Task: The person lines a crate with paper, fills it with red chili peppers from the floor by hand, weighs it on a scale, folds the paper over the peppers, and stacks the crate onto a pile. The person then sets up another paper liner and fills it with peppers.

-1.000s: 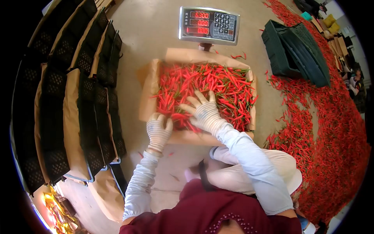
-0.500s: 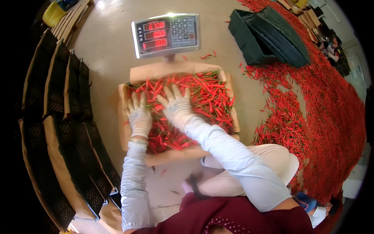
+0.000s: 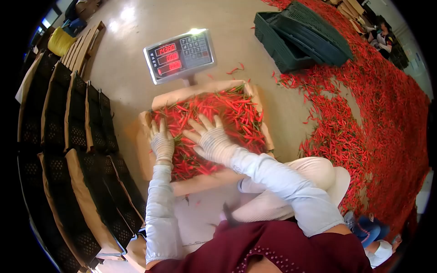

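Observation:
A paper-lined box [image 3: 195, 185] in front of me is filled with red chili peppers [image 3: 248, 113], some with green stems. My left hand [image 3: 162, 144], in a pale striped glove, lies on the peppers by the box's left side, fingers spread. My right hand [image 3: 213, 140], gloved the same way, rests palm down on the middle of the peppers with its fingers apart. Neither hand grips anything that I can see. Just behind the box stands a scale display [image 3: 180, 55] with lit red digits and a keypad.
Stacked black crates [image 3: 82, 195] with brown paper linings line the left side. Green crates [image 3: 302, 38] stand at the upper right beside a large spread of loose chilies [image 3: 387, 136] on the floor. A wooden pallet [image 3: 86, 48] lies at upper left; people sit by the right edge.
The camera view has shifted a little, so the surroundings appear displaced. Both hands stay spread on the chili peppers. The digits on the scale display have changed.

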Motion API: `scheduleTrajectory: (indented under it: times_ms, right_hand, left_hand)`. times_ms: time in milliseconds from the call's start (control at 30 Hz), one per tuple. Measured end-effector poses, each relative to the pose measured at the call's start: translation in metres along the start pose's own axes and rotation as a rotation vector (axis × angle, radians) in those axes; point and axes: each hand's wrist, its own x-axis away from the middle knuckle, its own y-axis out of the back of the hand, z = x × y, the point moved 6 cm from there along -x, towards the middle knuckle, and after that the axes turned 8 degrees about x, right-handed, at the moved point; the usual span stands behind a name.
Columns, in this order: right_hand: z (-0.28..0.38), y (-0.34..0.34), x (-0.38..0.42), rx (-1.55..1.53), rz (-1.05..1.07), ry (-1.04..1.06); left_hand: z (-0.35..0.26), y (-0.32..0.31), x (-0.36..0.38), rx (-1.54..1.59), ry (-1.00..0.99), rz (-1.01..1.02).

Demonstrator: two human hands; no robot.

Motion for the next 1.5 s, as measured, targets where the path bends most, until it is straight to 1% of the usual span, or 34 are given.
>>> scheduleTrajectory:
  times_ms: [33,100,167,200,233,300,333,367,400,467,500,567,633,667,700,733,767,833,867,900,967,1000,1033,1100,1133,1167,1233,1267,1300,1367,1400,1433,1467,1500]
  right_hand:
    - [-0.011,0.006,0.011,0.002,-0.064,-0.027]
    - [-0.050,0.007,0.029,0.007,-0.072,-0.206]
    - [-0.093,-0.012,0.044,0.156,-0.037,-0.364]
    - [-0.108,-0.015,0.048,0.156,-0.007,-0.440]
    - [-0.119,-0.030,0.054,0.091,0.036,-0.522]
    - [-0.114,-0.056,0.057,0.051,0.063,-0.439]
    - [-0.108,-0.063,0.057,0.039,0.077,-0.438]
    - [-0.102,-0.064,0.055,0.057,0.039,-0.450]
    - [-0.097,-0.064,0.058,0.078,0.003,-0.465]
    - [-0.099,-0.067,0.055,0.083,0.035,-0.468]
    - [-0.101,-0.064,0.047,0.098,0.032,-0.471]
    - [-0.099,-0.062,0.054,0.121,-0.018,-0.456]
    - [-0.096,-0.056,0.056,0.145,-0.048,-0.452]
    - [-0.095,-0.046,0.055,0.152,-0.083,-0.440]
    - [-0.095,-0.040,0.060,0.097,-0.102,-0.501]
    - [-0.098,-0.036,0.063,0.039,-0.116,-0.557]
    - [-0.099,-0.033,0.062,0.042,-0.134,-0.534]
    - [-0.106,-0.029,0.057,-0.021,-0.281,-0.490]
    - [-0.110,-0.029,0.051,0.030,-0.207,-0.493]
    - [-0.111,-0.028,0.047,0.023,-0.220,-0.478]
    - [-0.118,-0.034,0.037,0.048,-0.077,-0.499]
    - [-0.119,-0.042,0.034,0.084,0.009,-0.469]
    - [-0.119,-0.060,0.031,0.035,0.191,-0.432]
    - [-0.115,-0.066,0.034,0.059,0.288,-0.432]
    - [-0.116,-0.065,0.033,0.039,0.305,-0.426]
    - [-0.116,-0.048,0.031,0.051,0.296,-0.419]
    - [-0.113,-0.025,0.035,0.057,0.428,-0.391]
    - [-0.115,-0.011,0.039,0.101,0.270,-0.346]
    - [-0.121,-0.004,0.046,0.108,0.262,-0.335]
    - [-0.134,0.025,0.059,0.033,0.071,-0.301]
    - [-0.153,0.019,0.072,-0.024,-0.010,-0.334]
    - [-0.177,0.009,0.086,-0.083,-0.090,-0.371]
    - [-0.199,0.009,0.099,-0.167,-0.224,-0.363]
    - [-0.218,0.009,0.111,-0.273,-0.145,-0.535]
  left_hand:
    - [-0.005,0.010,0.007,0.034,0.014,-0.015]
    - [-0.021,0.028,0.023,0.145,-0.061,-0.020]
    - [-0.055,0.031,0.043,0.034,-0.159,0.104]
    - [-0.064,0.024,0.053,0.145,-0.162,0.211]
    - [-0.075,0.018,0.062,0.102,-0.217,0.278]
    - [-0.081,0.002,0.068,-0.007,-0.232,0.301]
    - [-0.078,-0.008,0.067,-0.043,-0.211,0.341]
    - [-0.077,-0.017,0.064,-0.075,-0.193,0.342]
    - [-0.079,-0.025,0.060,-0.081,-0.196,0.299]
    - [-0.079,-0.033,0.063,-0.108,-0.191,0.237]
    - [-0.079,-0.032,0.064,-0.103,-0.187,0.215]
    - [-0.082,-0.025,0.064,-0.105,-0.192,0.239]
    - [-0.084,-0.018,0.064,-0.175,-0.230,0.208]
    - [-0.084,-0.009,0.062,-0.122,-0.219,0.218]
    - [-0.083,-0.001,0.065,-0.067,-0.201,0.239]
    - [-0.083,0.013,0.066,-0.021,-0.195,0.208]
    - [-0.084,0.030,0.063,0.050,-0.216,0.110]
    - [-0.067,0.036,0.049,0.095,-0.139,-0.013]
    - [-0.057,0.037,0.034,0.141,-0.132,-0.076]
    - [-0.050,0.035,0.021,0.127,-0.134,-0.105]
    - [-0.036,0.019,-0.013,0.097,-0.170,-0.108]
    - [-0.028,0.005,-0.025,0.071,-0.162,-0.095]
    - [-0.020,-0.010,-0.034,-0.021,-0.201,-0.047]
    - [-0.006,-0.050,-0.034,-0.037,-0.089,0.288]
    - [-0.009,-0.051,-0.033,-0.080,-0.046,0.339]
    - [-0.008,-0.052,-0.034,-0.087,-0.075,0.341]
    - [-0.003,-0.050,-0.034,0.010,-0.062,0.373]
    - [-0.006,-0.042,-0.036,0.012,-0.055,0.413]
    - [-0.010,-0.031,-0.034,-0.018,-0.090,0.395]
    - [-0.031,0.005,-0.028,0.004,-0.259,0.202]
    - [-0.036,0.020,-0.018,0.007,-0.251,0.197]
    - [-0.040,0.044,-0.007,0.160,-0.203,0.071]
    - [-0.040,0.064,0.006,0.314,-0.156,-0.055]
    - [-0.035,0.077,0.023,0.347,-0.134,-0.162]
